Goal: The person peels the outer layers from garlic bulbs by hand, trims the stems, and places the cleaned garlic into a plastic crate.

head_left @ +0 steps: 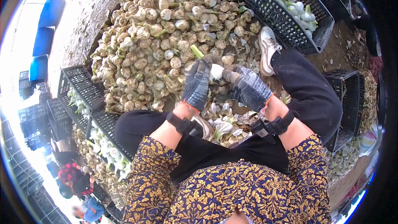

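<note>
Between my gloved hands is a white garlic bulb (216, 72), its short cut green stem poking out above my left fingers. My left hand (197, 79), in a grey knit glove, is closed round the bulb's stem side. The fingers of my right hand (248, 84), gloved alike, are closed against the bulb's other side. In front of both hands lies a large heap of soil-stained garlic bulbs (166, 41). Peeled white garlic skins (226, 126) lie on the ground below my hands, between my legs.
A black crate (286, 20) with white garlic bulbs stands at upper right. Another crate (105, 122) with white bulbs is at left, and a further crate (344, 108) at right. My shoe (268, 49) rests beside the heap. Other people (74, 178) are at lower left.
</note>
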Demonstrator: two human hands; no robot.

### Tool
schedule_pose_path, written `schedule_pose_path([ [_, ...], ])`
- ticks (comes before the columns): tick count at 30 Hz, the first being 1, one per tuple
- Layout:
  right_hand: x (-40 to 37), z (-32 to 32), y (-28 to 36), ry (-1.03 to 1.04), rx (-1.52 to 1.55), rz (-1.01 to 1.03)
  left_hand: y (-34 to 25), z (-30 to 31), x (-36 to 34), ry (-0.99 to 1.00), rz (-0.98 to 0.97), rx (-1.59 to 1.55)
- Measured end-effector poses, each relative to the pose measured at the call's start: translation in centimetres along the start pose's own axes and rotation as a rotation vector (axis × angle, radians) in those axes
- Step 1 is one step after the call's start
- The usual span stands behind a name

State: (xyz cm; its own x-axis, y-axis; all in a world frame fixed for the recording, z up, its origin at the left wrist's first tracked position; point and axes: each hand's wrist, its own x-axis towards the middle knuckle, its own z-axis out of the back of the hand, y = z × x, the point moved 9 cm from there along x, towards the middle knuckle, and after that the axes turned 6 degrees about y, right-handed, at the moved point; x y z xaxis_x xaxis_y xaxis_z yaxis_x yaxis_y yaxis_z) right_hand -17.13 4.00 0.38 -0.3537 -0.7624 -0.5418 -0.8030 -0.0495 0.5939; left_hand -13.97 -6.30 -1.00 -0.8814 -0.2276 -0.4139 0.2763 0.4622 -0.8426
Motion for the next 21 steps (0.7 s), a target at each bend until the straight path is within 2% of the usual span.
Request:
schedule_pose_path([
  [2, -0.4, -0.6, 0.8, 0.008, 0.1, 0.001, -0.3, 0.1, 0.0, -0.023, -0.046, 0.052],
  [4, -0.8, 0.0, 4.0, -0.153, -0.643, 0.156, -1.7, 0.3, -0.4, -0.082, -0.199, 0.117],
  [7, -0.9, -0.1, 3.6, -0.131, -0.644, 0.257, -1.4, 0.0, -0.7, -0.06, -0.12, 0.088],
  [9, -0.7, 0.1, 3.2, -0.128, -0.645, 0.186, -1.6, 0.2, -0.4, -0.052, -0.151, 0.133],
  [11, -0.7, 2.2, 2.9, -0.285, -0.648, 0.259, -0.6, 0.3, 0.0, -0.015, -0.07, -0.08],
  [12, -0.2, 3.1, 2.2, -0.285, -0.648, 0.259, -0.6, 0.2, 0.0, -0.015, -0.07, -0.08],
  [14, -0.2, 3.6, 3.4, -0.373, -0.776, 0.449, -0.9, 0.5, -0.1, -0.079, -0.073, -0.11],
  [15, -0.2, 3.9, 3.0, -0.373, -0.777, 0.449, -0.8, 0.6, -0.1, -0.08, -0.073, -0.11],
  [17, -0.2, 2.0, 3.1, -0.24, -0.332, 0.383, -0.9, 0.7, 0.1, -0.078, -0.071, -0.038],
  [18, -0.7, 1.2, 3.7, -0.24, -0.331, 0.381, -0.9, 0.6, -0.2, -0.078, -0.07, -0.038],
  [20, -1.1, -0.6, 4.3, -0.21, -0.647, 0.291, -3.0, -0.4, -1.1, -0.061, -0.225, 0.231],
  [21, -1.0, -0.3, 4.2, -0.21, -0.647, 0.291, -2.8, -0.3, -1.1, -0.061, -0.224, 0.231],
])
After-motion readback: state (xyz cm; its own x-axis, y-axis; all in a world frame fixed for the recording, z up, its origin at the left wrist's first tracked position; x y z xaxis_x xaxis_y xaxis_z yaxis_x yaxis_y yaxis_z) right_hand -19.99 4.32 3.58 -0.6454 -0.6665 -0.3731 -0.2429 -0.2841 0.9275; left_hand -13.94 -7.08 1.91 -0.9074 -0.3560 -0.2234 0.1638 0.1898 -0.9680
